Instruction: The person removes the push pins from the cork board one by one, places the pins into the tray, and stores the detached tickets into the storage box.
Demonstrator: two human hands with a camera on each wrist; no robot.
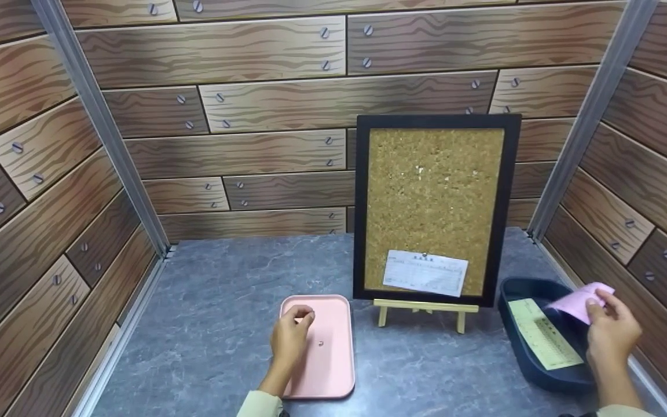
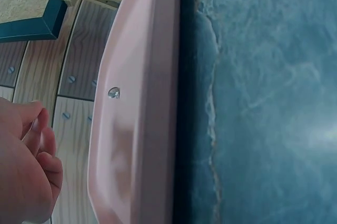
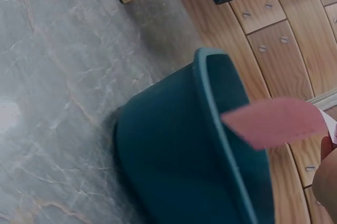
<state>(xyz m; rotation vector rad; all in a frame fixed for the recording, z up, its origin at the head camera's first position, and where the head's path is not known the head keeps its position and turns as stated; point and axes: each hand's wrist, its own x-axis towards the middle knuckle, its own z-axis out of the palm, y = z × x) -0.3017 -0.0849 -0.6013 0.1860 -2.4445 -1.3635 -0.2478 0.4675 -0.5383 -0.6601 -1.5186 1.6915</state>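
My right hand pinches a pink slip of paper, which bends over the dark blue-green bin. Inside the bin lies a pale green printed slip. My left hand hovers over the pink tray, thumb and forefinger together and the other fingers curled; I cannot tell whether something small is between the fingertips. On the tray lies a small shiny clear-headed pin. A white printed slip is fixed low on the corkboard by a pin at its top edge.
The black-framed corkboard stands on a small wooden easel between tray and bin. Wood-patterned walls enclose the grey marbled table at the back and both sides, and the bin stands near the right wall.
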